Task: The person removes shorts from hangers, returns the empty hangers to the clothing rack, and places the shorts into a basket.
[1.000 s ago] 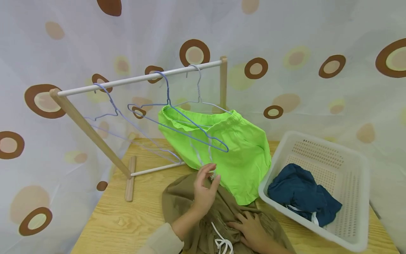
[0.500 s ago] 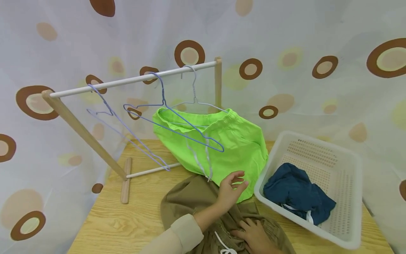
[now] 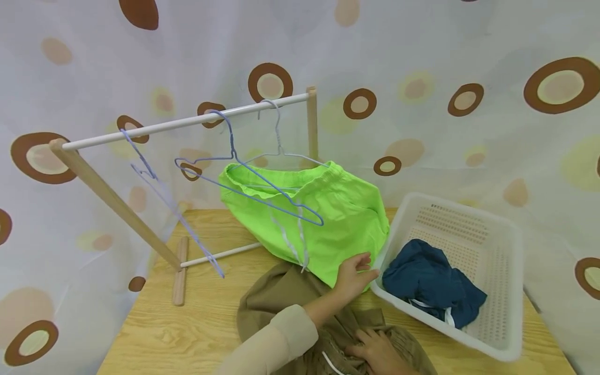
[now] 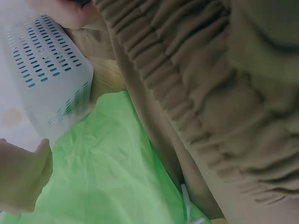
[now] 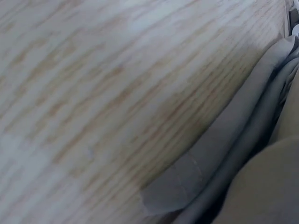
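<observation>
Brown shorts with a gathered waistband and white drawstring lie bunched at the table's front. My right hand holds them near the waistband, fingers curled into the cloth. My left hand reaches across above them with thumb and fingers apart and nothing between. It overlaps the bright green shorts near the basket's rim. In the left wrist view the left hand shows beside the green cloth. The right wrist view has brown cloth at its edge; the right hand is hidden there.
A white-barred wooden rack stands at the left. The green shorts hang from its farthest hanger; a bare blue hanger and another bare hanger hang nearer. A white basket holds dark blue cloth.
My left hand has moved right, away from the green shorts' drawstring toward the basket. The nearest bare hanger has swung round on the bar. The head view has shifted slightly to the right.
</observation>
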Available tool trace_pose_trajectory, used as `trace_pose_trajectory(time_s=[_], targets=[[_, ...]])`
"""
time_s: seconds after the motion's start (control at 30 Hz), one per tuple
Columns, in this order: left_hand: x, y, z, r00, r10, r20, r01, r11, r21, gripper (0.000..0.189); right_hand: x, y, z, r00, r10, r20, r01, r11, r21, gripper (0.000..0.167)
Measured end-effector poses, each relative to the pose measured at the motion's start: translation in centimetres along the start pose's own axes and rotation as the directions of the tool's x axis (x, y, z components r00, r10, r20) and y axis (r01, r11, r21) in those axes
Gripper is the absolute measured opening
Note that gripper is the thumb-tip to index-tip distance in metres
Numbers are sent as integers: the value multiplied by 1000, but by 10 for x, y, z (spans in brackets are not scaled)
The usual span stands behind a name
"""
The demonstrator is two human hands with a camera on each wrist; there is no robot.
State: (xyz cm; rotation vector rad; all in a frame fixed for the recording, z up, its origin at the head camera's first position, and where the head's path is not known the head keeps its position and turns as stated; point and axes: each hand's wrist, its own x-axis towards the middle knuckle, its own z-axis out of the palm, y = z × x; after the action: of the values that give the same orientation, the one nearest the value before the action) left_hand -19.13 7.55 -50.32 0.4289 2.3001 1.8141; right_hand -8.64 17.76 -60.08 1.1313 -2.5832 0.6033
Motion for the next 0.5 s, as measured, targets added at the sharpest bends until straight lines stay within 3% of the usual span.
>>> trace_pose_trajectory(time_s=[0.2,0.37,0.5], targets=[[1,-1,4,1000,-21,1,20,998,52,42,-1,-1,2,998,-13,-57,13,1000,4,14],[1,-5,3,999,8,35,-12,994,109,35,-2,-2,4,993,-23,-113,19,999,-29,9],[2,-8,0,998,16,55,-23,990,138,32,-2,-2,2,994,-10,-106,10,1000,4,11]])
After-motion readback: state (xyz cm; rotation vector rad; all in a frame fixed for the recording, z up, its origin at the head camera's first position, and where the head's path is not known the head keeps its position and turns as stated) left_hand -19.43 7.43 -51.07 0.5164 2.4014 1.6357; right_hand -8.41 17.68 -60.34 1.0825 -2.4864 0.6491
